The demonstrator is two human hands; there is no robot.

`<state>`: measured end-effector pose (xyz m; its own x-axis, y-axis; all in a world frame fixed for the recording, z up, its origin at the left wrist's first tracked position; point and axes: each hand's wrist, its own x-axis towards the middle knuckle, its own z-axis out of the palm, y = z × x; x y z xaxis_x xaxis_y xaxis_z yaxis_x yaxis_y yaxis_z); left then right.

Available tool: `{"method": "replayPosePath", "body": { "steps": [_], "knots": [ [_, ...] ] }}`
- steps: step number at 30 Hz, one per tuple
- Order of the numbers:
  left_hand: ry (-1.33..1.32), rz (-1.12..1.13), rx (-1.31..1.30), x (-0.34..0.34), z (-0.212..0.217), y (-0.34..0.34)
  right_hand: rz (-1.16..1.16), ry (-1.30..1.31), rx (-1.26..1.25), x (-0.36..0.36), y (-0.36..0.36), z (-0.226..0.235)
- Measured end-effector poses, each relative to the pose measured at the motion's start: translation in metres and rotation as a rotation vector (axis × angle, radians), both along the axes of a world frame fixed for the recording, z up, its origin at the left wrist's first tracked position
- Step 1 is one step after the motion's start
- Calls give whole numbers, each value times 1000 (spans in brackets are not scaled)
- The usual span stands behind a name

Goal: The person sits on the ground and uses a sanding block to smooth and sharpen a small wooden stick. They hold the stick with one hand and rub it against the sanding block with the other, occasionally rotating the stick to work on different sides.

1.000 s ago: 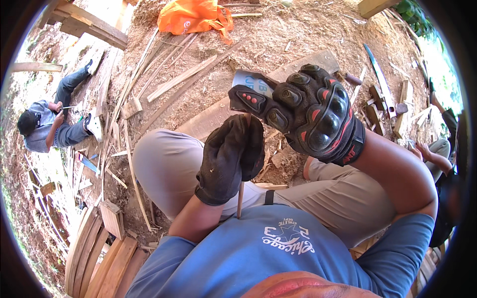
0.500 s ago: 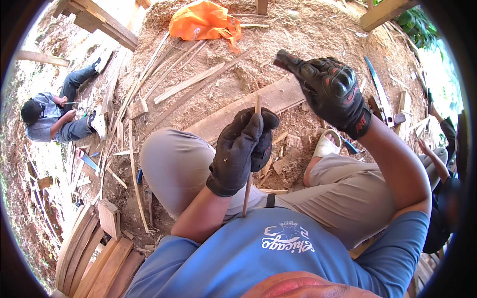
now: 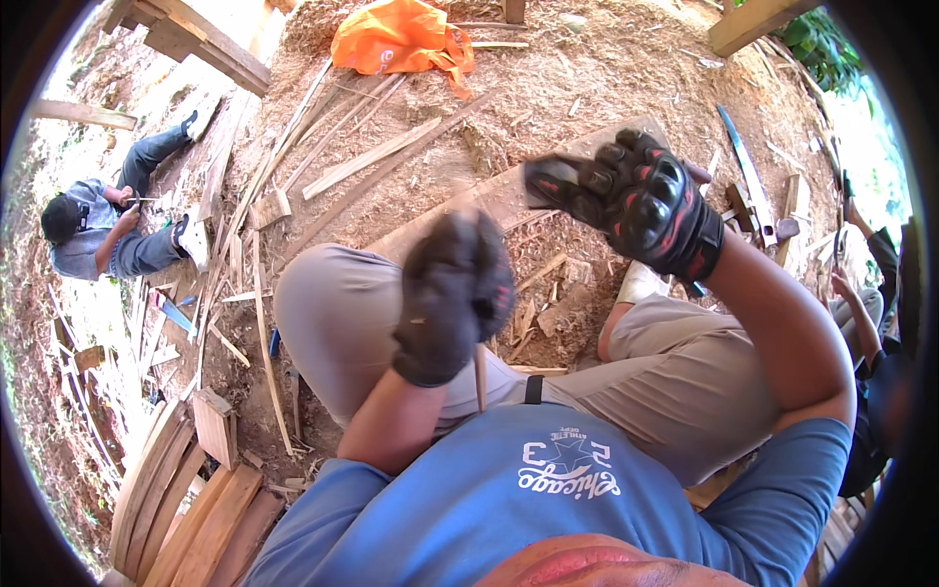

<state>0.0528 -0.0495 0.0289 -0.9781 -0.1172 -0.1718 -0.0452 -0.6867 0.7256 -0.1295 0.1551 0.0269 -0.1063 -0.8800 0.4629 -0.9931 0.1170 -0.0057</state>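
My left hand [image 3: 453, 298], in a black glove, is closed around a thin wooden stick [image 3: 480, 377]. The stick's lower end runs back toward my blue shirt, while its upper end is smeared by motion. To the right and a little farther off, my right hand [image 3: 650, 201] wears a black glove with hard knuckle guards and red trim. Its fingers are curled, and a dark, blurred shape juts out at their left side; what it is, I cannot make out. The two hands are apart, both raised over my legs and a flat plank [image 3: 626, 147] on the ground.
An orange bag [image 3: 396, 39] lies at the far side among wood strips [image 3: 372, 161]. A handsaw [image 3: 743, 161] lies at right. A person [image 3: 103, 225] sits at far left; another person's arm [image 3: 861, 318] shows at right. Curved slats [image 3: 186, 499] stand lower left.
My left hand has shifted left and slightly nearer me with the stick. My right hand has come down nearer me and turned a little. The person at left has moved their hands slightly.
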Motion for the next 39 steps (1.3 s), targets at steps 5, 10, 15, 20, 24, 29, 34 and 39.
{"method": "replayPosePath", "body": {
  "steps": [5,10,15,20,24,29,34,39],
  "knots": [
    [-100,38,-47,-8,5,-8,-198,-57,92,-25,22,-13],
    [-129,-30,-122,0,2,17,-128,-180,-109,4,-19,30],
    [-160,-28,-181,-3,0,33,17,-114,-225,18,-29,31],
    [-167,-139,-33,-3,1,26,20,-34,-153,26,-20,29],
    [-106,-153,-104,-1,8,26,6,-40,-90,32,-19,36],
    [-150,-158,38,-5,3,23,-16,-64,-103,8,6,19],
    [-9,-73,138,-4,-2,7,-181,-14,-87,-17,22,15],
    [-126,-61,-24,-4,10,20,-137,-172,-202,-2,4,29]
  ]
}}
